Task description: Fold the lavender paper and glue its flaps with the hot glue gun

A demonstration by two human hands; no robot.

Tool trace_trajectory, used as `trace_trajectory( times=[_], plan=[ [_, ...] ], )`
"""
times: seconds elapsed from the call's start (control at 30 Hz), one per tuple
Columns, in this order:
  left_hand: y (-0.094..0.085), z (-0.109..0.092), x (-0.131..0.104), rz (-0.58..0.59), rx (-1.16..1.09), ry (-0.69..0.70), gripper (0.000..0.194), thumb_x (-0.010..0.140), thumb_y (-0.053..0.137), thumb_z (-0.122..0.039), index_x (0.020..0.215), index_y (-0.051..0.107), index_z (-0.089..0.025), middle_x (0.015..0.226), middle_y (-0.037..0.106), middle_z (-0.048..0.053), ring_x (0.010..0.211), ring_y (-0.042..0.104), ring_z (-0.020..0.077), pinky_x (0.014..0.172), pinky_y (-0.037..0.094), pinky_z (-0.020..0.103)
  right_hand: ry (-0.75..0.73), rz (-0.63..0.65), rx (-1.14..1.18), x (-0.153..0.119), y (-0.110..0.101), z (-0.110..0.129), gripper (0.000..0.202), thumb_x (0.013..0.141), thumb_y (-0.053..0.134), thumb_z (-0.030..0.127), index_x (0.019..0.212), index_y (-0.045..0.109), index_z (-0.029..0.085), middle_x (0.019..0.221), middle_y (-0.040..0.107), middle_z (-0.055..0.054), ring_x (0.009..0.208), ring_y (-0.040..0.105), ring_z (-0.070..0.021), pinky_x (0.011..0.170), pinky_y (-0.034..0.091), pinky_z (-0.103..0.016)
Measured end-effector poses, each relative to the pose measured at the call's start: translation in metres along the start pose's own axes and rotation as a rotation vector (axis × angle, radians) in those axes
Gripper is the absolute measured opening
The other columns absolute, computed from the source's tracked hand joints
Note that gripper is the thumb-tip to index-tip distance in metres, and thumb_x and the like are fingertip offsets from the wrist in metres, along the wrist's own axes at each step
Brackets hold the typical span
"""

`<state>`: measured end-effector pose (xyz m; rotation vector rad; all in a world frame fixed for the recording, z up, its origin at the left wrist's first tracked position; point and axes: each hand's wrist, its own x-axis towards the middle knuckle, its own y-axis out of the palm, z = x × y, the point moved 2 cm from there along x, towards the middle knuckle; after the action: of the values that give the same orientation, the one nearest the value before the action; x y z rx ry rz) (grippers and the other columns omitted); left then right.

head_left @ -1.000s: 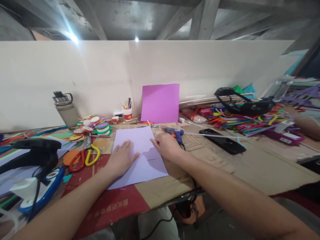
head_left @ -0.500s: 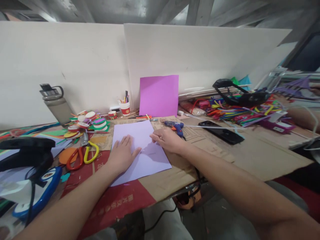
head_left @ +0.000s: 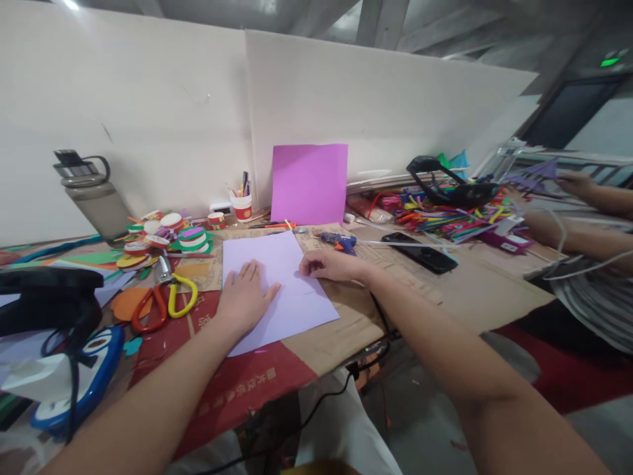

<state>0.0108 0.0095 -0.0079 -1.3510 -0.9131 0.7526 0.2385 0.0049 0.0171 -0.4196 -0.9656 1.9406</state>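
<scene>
A pale lilac sheet of paper (head_left: 291,313) lies on cardboard at the front of the table. Flat on its left part rests my left hand (head_left: 247,290), fingers stretched out and thumb spread. Over the sheet's right edge is my right hand (head_left: 329,265), its fingers curled and pinched together. Whatever those fingertips hold, if anything, is too small to make out. Just behind my right hand lies a blue glue gun (head_left: 343,243). Scissors (head_left: 165,303) with one red and one yellow handle lie left of my left hand.
Behind stand a magenta sheet (head_left: 310,185), a paper cup of pens (head_left: 242,208) and a bottle (head_left: 93,198). A phone (head_left: 420,253) and a pile of colourful pipe cleaners (head_left: 440,218) lie to the right. Another person's arms (head_left: 583,234) reach in at far right.
The camera view has turned slightly to the right. My left hand stays flat on the sheet; my right hand stays pinched near its right edge, shifted only a little.
</scene>
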Motion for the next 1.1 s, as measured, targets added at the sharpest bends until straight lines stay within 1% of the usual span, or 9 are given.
trace_trajectory(
  times=[0.2, 0.37, 0.47, 0.53, 0.6, 0.7, 0.77, 0.87, 1.1],
  plan=[
    [-0.003, 0.003, 0.0, -0.001, 0.022, 0.002, 0.07, 0.091, 0.025, -0.057, 0.142, 0.032, -0.01, 0.15, 0.027, 0.016, 0.14, 0.022, 0.0276, 0.111, 0.018, 0.05, 0.005, -0.011, -0.001, 0.003, 0.003, -0.001, 0.026, 0.078, 0.064, 0.019, 0.103, 0.063, 0.013, 0.091, 0.064, -0.003, 0.079, 0.054, -0.0113, 0.072, 0.043, -0.022],
    [-0.003, 0.003, 0.0, 0.001, 0.045, 0.017, 0.073, 0.091, 0.024, -0.056, 0.143, 0.03, -0.005, 0.15, 0.028, 0.018, 0.139, 0.023, 0.0282, 0.111, 0.019, 0.051, 0.005, -0.021, -0.09, 0.003, 0.003, 0.003, 0.027, 0.078, 0.065, 0.021, 0.104, 0.063, 0.013, 0.095, 0.064, -0.005, 0.081, 0.056, -0.0124, 0.071, 0.044, -0.023],
    [-0.003, 0.003, -0.001, -0.012, 0.042, 0.013, 0.073, 0.091, 0.023, -0.057, 0.142, 0.031, -0.005, 0.149, 0.028, 0.018, 0.139, 0.024, 0.0282, 0.111, 0.019, 0.05, 0.026, -0.131, -0.267, 0.004, -0.001, 0.023, 0.018, 0.083, 0.06, 0.022, 0.098, 0.066, 0.013, 0.091, 0.065, -0.006, 0.082, 0.058, -0.0141, 0.075, 0.043, -0.026],
    [-0.002, 0.004, -0.001, -0.023, 0.037, 0.007, 0.074, 0.091, 0.022, -0.059, 0.142, 0.032, -0.006, 0.149, 0.029, 0.017, 0.139, 0.025, 0.028, 0.111, 0.019, 0.049, -0.067, -0.255, -0.377, 0.007, -0.001, 0.045, 0.02, 0.087, 0.055, 0.023, 0.101, 0.065, 0.013, 0.099, 0.065, -0.009, 0.094, 0.057, -0.0167, 0.086, 0.041, -0.029],
    [-0.001, 0.004, -0.002, -0.031, 0.043, 0.005, 0.072, 0.092, 0.021, -0.058, 0.142, 0.033, -0.007, 0.149, 0.029, 0.016, 0.139, 0.024, 0.0273, 0.111, 0.019, 0.048, -0.125, -0.263, -0.426, 0.012, 0.006, 0.067, 0.027, 0.092, 0.047, 0.03, 0.106, 0.064, 0.014, 0.107, 0.064, -0.01, 0.1, 0.057, -0.0184, 0.089, 0.04, -0.031],
    [0.0, 0.005, -0.003, -0.029, 0.076, 0.008, 0.065, 0.094, 0.023, -0.05, 0.142, 0.033, -0.009, 0.15, 0.027, 0.014, 0.139, 0.024, 0.0261, 0.112, 0.018, 0.046, -0.089, -0.16, -0.513, 0.021, 0.024, 0.082, 0.034, 0.093, 0.045, 0.037, 0.107, 0.064, 0.013, 0.104, 0.065, -0.013, 0.096, 0.059, -0.0213, 0.082, 0.043, -0.031],
    [0.001, 0.005, -0.004, -0.024, 0.09, -0.005, 0.063, 0.094, 0.026, -0.046, 0.143, 0.033, -0.007, 0.15, 0.027, 0.014, 0.139, 0.024, 0.0264, 0.112, 0.018, 0.046, -0.063, -0.091, -0.557, 0.025, 0.036, 0.08, 0.035, 0.093, 0.043, 0.038, 0.102, 0.066, 0.012, 0.099, 0.066, -0.014, 0.092, 0.06, -0.0214, 0.079, 0.044, -0.03],
    [0.0, 0.005, -0.004, -0.021, 0.088, -0.034, 0.062, 0.092, 0.032, -0.043, 0.143, 0.032, -0.007, 0.15, 0.027, 0.015, 0.139, 0.024, 0.0268, 0.112, 0.017, 0.047, -0.111, -0.087, -0.576, 0.028, 0.046, 0.069, 0.034, 0.094, 0.043, 0.035, 0.095, 0.067, 0.013, 0.095, 0.066, -0.013, 0.094, 0.059, -0.0205, 0.081, 0.043, -0.029],
    [0.0, 0.002, -0.001, -0.012, 0.069, -0.048, 0.064, 0.092, 0.033, -0.049, 0.141, 0.034, -0.008, 0.15, 0.028, 0.016, 0.139, 0.024, 0.0272, 0.112, 0.017, 0.047, -0.097, -0.143, -0.52, 0.022, 0.043, 0.053, 0.029, 0.094, 0.043, 0.031, 0.092, 0.066, 0.013, 0.097, 0.065, -0.013, 0.095, 0.057, -0.0206, 0.083, 0.042, -0.03]
  ],
)
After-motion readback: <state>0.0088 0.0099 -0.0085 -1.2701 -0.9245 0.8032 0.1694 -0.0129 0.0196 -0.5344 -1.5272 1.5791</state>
